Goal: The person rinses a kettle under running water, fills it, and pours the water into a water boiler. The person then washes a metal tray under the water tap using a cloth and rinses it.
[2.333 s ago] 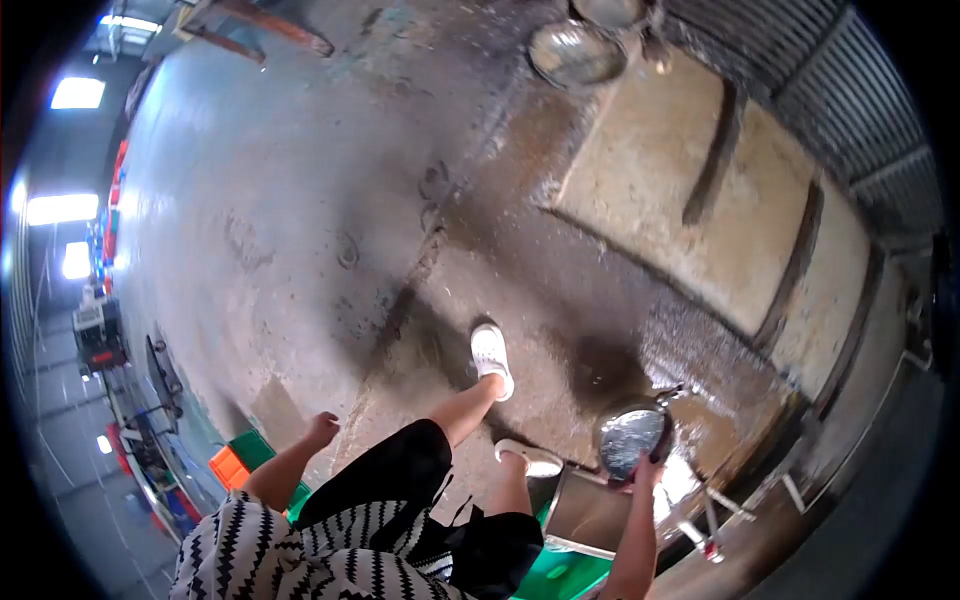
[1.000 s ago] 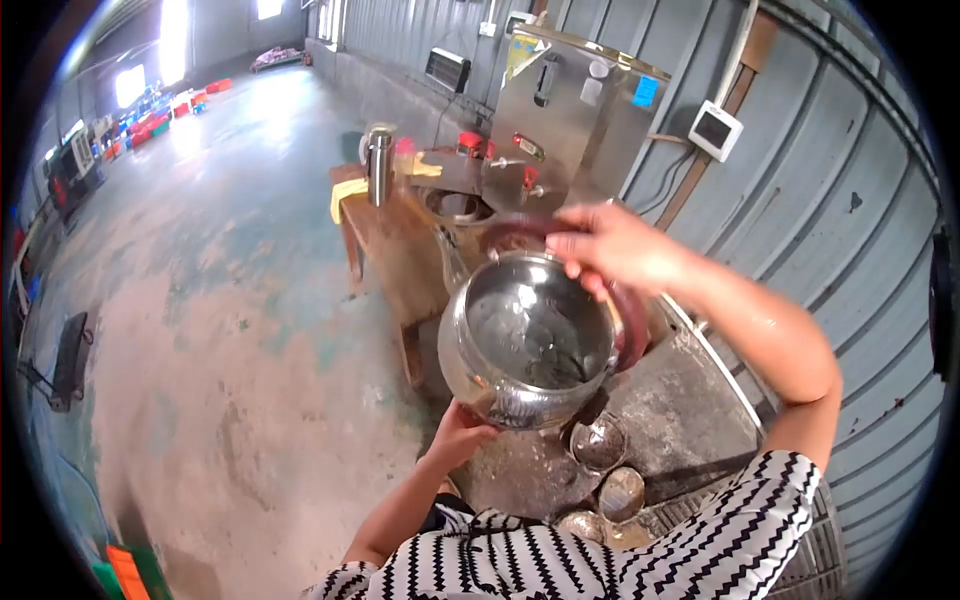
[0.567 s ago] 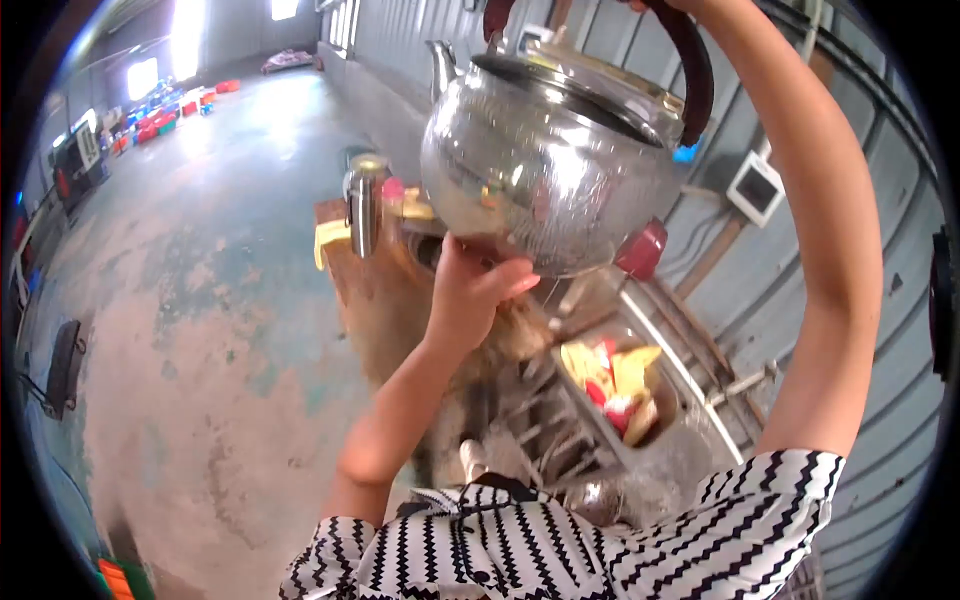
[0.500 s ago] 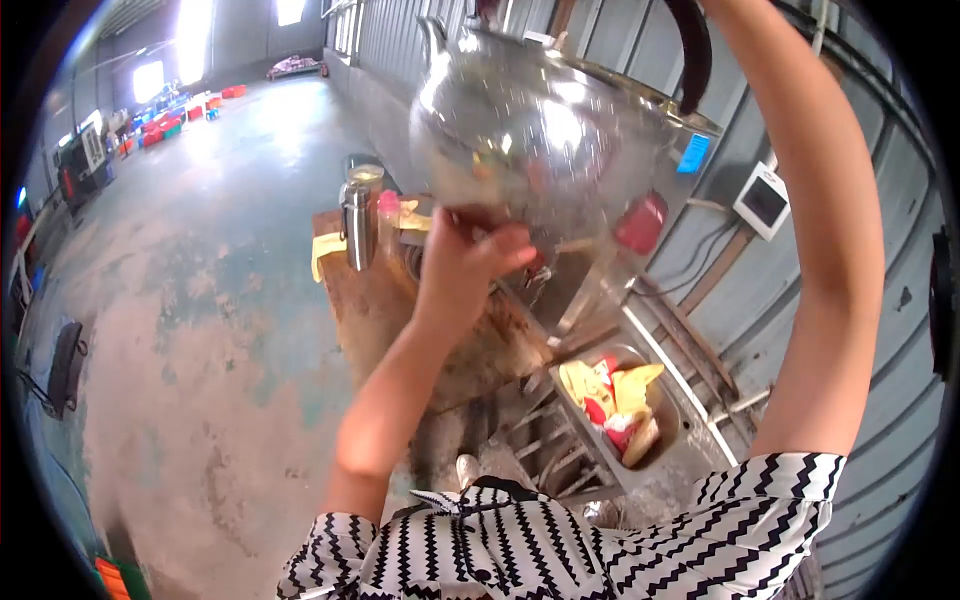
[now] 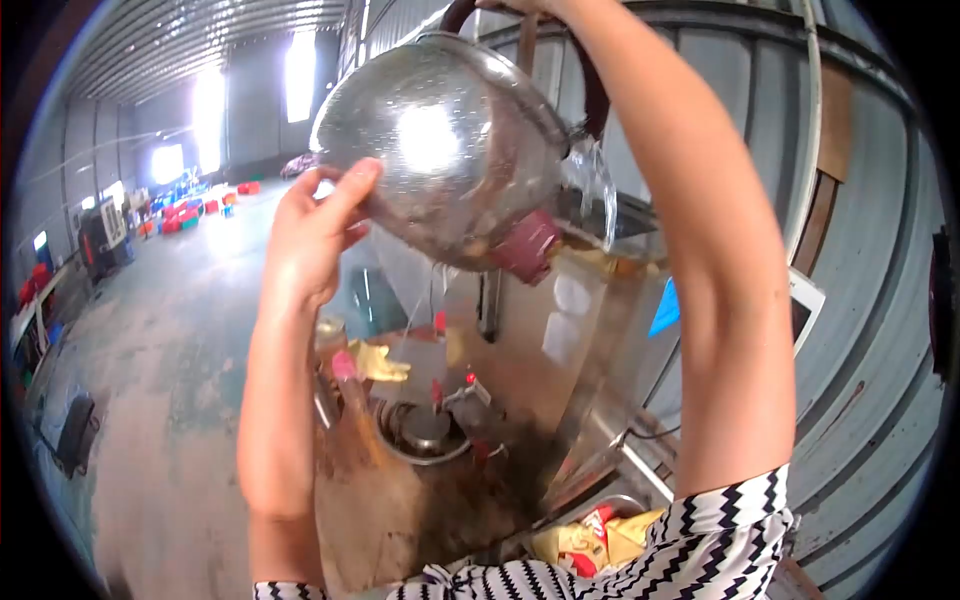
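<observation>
So the left hand [image 5: 322, 225] has its thumb flat on the kettle [image 5: 450, 150] and the other fingers half curled at its edge; can't tell if they're really gripping or just propping it. Right hand [image 5: 515, 5] is mostly cut off at the top, but what shows looks wrapped round the dark handle [image 5: 592, 85]. The kettle is up in the air between them, at 2 o'clock from the left fingers and 7 o'clock from the right hand. It's tipped hard, mouth rim slanting from 10 down to 4 o'clock, and water [image 5: 595, 185] is coming off that low end. The relation that matters: that low lip sits over the top of the steel tank [image 5: 530, 345], 3 o'clock from the left fingers and 5 from the right hand, so the right is nearer. A maroon grip [image 5: 530, 247] sticks off the kettle between 4 and 5. Further out, there's a round pan [image 5: 425, 461] at 6 on the wooden table [image 5: 360, 520], a yellow glove [image 5: 382, 363] towards 7, yellow and red packets [image 5: 600, 540] at 5.
</observation>
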Tool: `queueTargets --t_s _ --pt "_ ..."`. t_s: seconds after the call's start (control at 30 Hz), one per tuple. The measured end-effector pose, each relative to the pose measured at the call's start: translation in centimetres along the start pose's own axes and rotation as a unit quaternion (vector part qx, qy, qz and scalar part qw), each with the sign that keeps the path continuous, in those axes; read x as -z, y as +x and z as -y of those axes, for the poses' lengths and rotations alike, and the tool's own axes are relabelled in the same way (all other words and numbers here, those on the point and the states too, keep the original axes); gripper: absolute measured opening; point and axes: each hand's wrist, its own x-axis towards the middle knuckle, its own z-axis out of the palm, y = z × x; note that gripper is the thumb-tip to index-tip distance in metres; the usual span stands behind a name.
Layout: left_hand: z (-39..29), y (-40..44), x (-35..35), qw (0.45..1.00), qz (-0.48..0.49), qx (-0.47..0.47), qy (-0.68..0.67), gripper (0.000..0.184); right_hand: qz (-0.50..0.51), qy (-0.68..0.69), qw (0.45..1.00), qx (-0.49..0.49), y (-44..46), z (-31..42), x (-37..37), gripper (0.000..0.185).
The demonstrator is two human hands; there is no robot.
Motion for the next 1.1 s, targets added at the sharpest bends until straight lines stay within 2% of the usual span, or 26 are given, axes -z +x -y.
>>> queueTargets --t_s 0.03,0.1,0.13,0.17,0.27,0.33,0.43,0.47,0.5,0.6,0.7,0.73,0.83,0.87,1.0,1.07,1.1 --pt "-0.1 1.2 -0.3 1.0 -0.026 -0.012 0.008 0.035 0.005 0.037 0.999 -0.011 0.6 -1.3 -1.4 0.029" --pt "-0.5 2.8 -0.9 0.995 -0.045 -0.052 0.078 0.038 -0.021 0.058 0.997 -0.034 -0.2 -2.1 -2.4 0.027" --pt "-0.4 3.9 -0.9 0.993 -0.026 -0.073 0.089 0.04 -0.044 0.027 0.998 -0.023 -0.2 -2.5 -3.0 0.024" --pt "-0.3 4.8 -0.8 0.991 -0.01 -0.091 0.1 0.042 -0.059 0.129 0.99 -0.006 -0.9 -3.2 -3.6 0.021" --pt "-1.1 6.5 -0.9 0.981 0.016 -0.101 0.162 0.047 -0.066 0.137 0.988 -0.018 -1.4 -4.8 -5.2 0.021" --pt "-1.9 7.2 -1.7 0.98 0.024 -0.101 0.172 0.048 0.04 0.196 0.965 -0.169 -2.3 -4.5 -4.3 0.027" --pt "-2.5 8.7 -2.2 0.976 0.051 -0.106 0.185 0.056 0.057 0.221 0.959 -0.17 -3.0 -6.7 -6.0 0.027" --pt "-3.0 8.9 -2.4 0.971 0.031 -0.123 0.204 0.061 0.035 0.272 0.94 -0.201 -3.3 -7.2 -6.0 0.026" --pt "-3.0 9.1 -2.8 0.964 0.012 -0.137 0.226 0.067 0.033 0.267 0.942 -0.202 -3.8 -7.4 -5.9 0.026" --pt "-3.7 9.4 -3.7 0.953 0.033 -0.143 0.264 0.075 0.039 0.331 0.901 -0.278 -5.3 -7.7 -5.3 0.029" --pt "-3.9 9.9 -4.9 0.957 0.047 -0.17 0.232 0.08 0.035 0.357 0.883 -0.302 -6.2 -8.5 -5.6 0.031" --pt "-3.3 10.5 -5.1 0.951 0.018 -0.197 0.239 0.085 0.031 0.363 0.878 -0.312 -6.4 -8.9 -5.9 0.031" --pt "-3.9 11.2 -5.4 0.93 0.035 -0.202 0.305 0.088 0.024 0.373 0.871 -0.319 -7.3 -9.4 -6.2 0.032" --pt "-4.7 10.9 -5.7 0.933 0.064 -0.144 0.322 0.089 0.025 0.371 0.871 -0.321 -7.5 -9.6 -6.4 0.032" --pt "-5.6 11.1 -6.7 0.918 0.112 -0.141 0.352 0.086 0.026 0.393 0.85 -0.349 -8.3 -10.1 -6.6 0.032" --pt "-4.8 12.3 -7.0 0.907 0.083 -0.204 0.359 0.083 0.026 0.395 0.845 -0.36 -9.0 -10.3 -6.5 0.032" --pt "-4.8 12.8 -7.3 0.907 0.084 -0.205 0.357 0.083 0.028 0.407 0.835 -0.37 -9.4 -10.4 -6.5 0.031"
